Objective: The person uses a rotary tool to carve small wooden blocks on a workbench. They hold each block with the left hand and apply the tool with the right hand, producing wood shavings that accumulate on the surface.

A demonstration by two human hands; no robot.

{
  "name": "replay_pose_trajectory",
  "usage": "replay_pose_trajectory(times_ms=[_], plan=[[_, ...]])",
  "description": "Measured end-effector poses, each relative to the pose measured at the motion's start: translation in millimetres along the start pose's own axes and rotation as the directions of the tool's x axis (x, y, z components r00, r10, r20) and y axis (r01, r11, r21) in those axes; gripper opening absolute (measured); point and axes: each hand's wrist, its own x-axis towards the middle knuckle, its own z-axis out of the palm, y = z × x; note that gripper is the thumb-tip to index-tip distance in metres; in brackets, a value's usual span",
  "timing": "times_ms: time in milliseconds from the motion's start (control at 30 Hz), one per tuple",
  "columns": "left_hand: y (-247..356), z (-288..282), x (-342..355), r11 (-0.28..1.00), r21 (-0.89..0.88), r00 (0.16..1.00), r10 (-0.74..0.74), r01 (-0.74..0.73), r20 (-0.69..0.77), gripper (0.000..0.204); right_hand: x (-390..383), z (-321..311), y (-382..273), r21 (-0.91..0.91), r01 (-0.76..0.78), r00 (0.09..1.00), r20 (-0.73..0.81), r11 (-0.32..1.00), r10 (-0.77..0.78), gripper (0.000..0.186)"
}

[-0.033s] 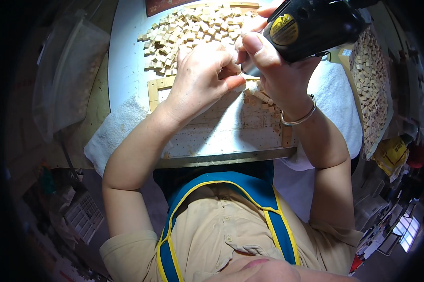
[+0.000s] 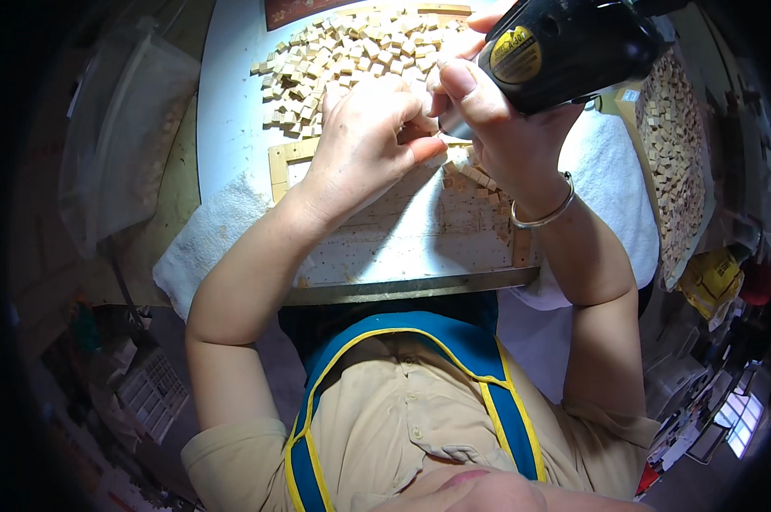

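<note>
My right hand (image 2: 509, 141) is wrapped round the silver nose end of a black handheld power tool (image 2: 590, 55) with a round yellow label. The tool's tip points down and left toward the fingers of my left hand (image 2: 364, 145). Those fingers are pinched together just beside the tip, and whatever they hold is hidden. Several small wooden cubes (image 2: 475, 175) lie under and beside my right hand, some lined up in a row. Around the work runs a low wooden frame (image 2: 279, 171) on a white board (image 2: 385, 247). A big heap of wooden cubes (image 2: 343, 51) covers the board beyond my hands.
White towels (image 2: 210, 235) drape over the board's near left corner and the right side (image 2: 607, 196). At the right stands a box (image 2: 629, 107) full of wooden cubes. A translucent plastic bag (image 2: 129, 145) hangs at the left. A yellow packet (image 2: 712, 286) sits at far right.
</note>
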Motion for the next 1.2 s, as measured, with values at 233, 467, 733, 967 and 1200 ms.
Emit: replay_pose_trajectory(times_ms=[233,467,733,967,1200], plan=[[2,1,-2,0.999,-0.018,0.999,-0.044,0.044,0.006,0.021,13,-8,-11,-0.176,0.088,0.996,-0.017,0.980,-0.093,0.040],[0,2,-2,0.999,-0.039,0.999,-0.037,0.037,0.006,0.021,14,-9,-9,-0.190,0.109,0.994,0.004,0.976,-0.111,0.039],[-2,3,-4,0.999,0.028,1.000,-0.030,0.030,-0.001,0.024,12,-7,-9,-0.256,0.108,0.993,-0.016,0.961,-0.116,0.039],[-4,4,-4,0.999,0.052,1.000,0.001,0.000,-0.019,0.026,10,-5,-12,-0.224,0.062,0.997,-0.020,0.973,-0.068,0.039],[-2,3,-4,0.999,0.049,1.000,-0.003,0.004,-0.007,0.027,10,-8,-8,-0.268,0.090,0.996,0.005,0.959,-0.092,0.041]])
